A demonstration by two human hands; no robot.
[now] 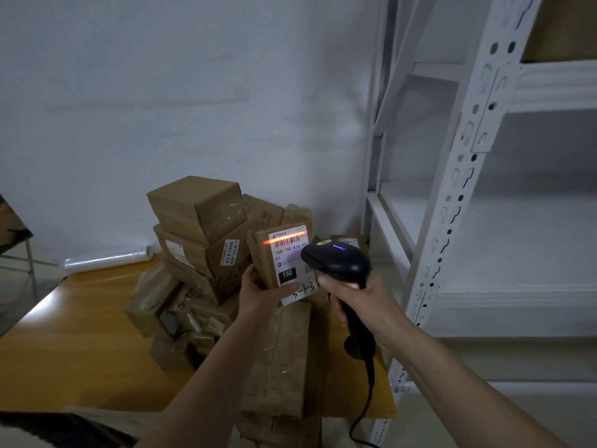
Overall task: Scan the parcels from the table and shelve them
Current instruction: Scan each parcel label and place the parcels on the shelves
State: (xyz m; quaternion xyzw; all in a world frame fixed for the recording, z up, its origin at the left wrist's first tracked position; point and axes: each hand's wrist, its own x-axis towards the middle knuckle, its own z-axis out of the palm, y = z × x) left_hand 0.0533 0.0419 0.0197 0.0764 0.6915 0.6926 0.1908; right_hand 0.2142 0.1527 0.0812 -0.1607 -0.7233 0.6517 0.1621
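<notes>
My left hand grips a small brown parcel upright above the table, its white shipping label facing me. An orange scan line crosses the barcode at the label's top. My right hand holds a black corded barcode scanner by its handle, its head just right of the label, a blue light lit on top. A pile of several brown parcels sits on the wooden table behind and left of the held parcel. A long flat parcel lies below my hands.
A white metal shelving unit stands right of the table, its visible shelves bare; a brown box sits on a top shelf at the upper right. A white roll lies by the wall behind the table. A folding stand is at far left.
</notes>
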